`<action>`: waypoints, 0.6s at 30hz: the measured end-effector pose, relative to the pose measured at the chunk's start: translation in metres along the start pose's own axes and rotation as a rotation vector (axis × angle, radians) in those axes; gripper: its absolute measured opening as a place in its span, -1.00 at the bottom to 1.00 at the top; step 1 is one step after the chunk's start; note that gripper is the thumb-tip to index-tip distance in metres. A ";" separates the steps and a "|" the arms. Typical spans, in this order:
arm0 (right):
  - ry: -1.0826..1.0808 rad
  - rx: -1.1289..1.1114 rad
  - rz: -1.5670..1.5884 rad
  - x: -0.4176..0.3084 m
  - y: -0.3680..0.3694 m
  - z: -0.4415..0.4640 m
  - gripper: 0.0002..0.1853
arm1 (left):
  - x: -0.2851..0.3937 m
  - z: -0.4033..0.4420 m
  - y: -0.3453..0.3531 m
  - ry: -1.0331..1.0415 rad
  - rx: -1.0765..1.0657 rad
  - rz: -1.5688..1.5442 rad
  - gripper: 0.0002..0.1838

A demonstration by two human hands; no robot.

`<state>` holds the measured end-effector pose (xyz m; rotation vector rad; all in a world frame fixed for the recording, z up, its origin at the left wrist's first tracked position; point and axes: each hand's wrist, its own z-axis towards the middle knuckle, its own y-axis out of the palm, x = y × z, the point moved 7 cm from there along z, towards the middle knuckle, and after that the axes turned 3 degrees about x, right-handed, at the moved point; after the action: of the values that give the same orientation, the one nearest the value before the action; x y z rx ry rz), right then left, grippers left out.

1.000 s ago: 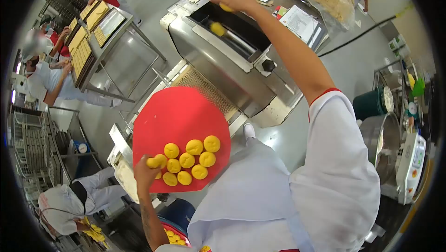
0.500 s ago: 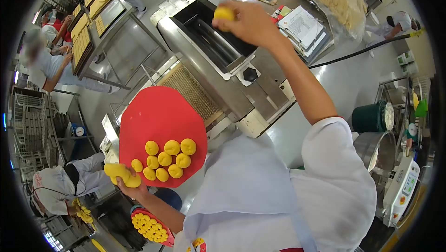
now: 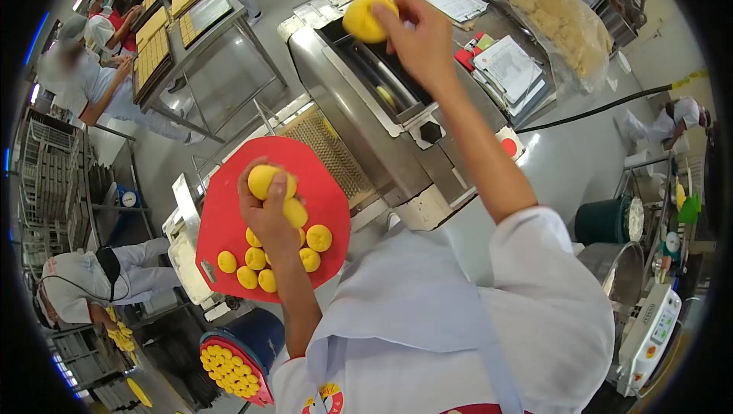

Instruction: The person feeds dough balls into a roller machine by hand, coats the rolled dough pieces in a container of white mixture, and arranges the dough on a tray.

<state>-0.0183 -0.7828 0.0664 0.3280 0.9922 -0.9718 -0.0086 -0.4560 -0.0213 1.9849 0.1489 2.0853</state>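
My left hand (image 3: 262, 214) is over the red board (image 3: 229, 219), its fingers wrapped round a couple of yellow dough balls (image 3: 269, 182). Several more yellow dough balls (image 3: 319, 237) lie on the board, some of them behind my left wrist. Above the metal roller machine (image 3: 343, 101), my right hand (image 3: 421, 38) pinches a larger yellow dough piece (image 3: 366, 18). A small yellow dough piece (image 3: 385, 96) shows down in the machine's dark trough, by the roller.
Clipboards (image 3: 510, 70) and a clear bag of yellowish crumbly stuff (image 3: 561, 21) lie on the steel table at upper right. Below the board, a red tray (image 3: 263, 391) of dough balls sits on a blue bin (image 3: 259, 334). Co-workers stand at a tray table (image 3: 206, 40) on the left.
My left hand has come from the board's left edge to above its middle, still holding dough. My right hand is higher over the machine, and a dough piece now shows in the trough.
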 end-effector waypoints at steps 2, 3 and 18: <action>-0.180 -0.054 -0.180 0.022 0.027 0.036 -0.59 | -0.033 0.001 -0.035 -0.148 0.000 -0.101 -0.59; -0.247 -0.141 -0.365 0.045 0.043 0.042 -0.57 | -0.033 -0.003 -0.030 -0.211 -0.041 -0.267 -0.55; 0.033 -0.186 -0.037 -0.014 -0.008 -0.031 -0.67 | -0.027 -0.020 0.026 -0.361 -0.235 0.015 -0.45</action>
<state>-0.0448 -0.7602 0.0627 0.1714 1.1137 -0.9020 -0.0306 -0.4862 -0.0425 2.1711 -0.1722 1.6282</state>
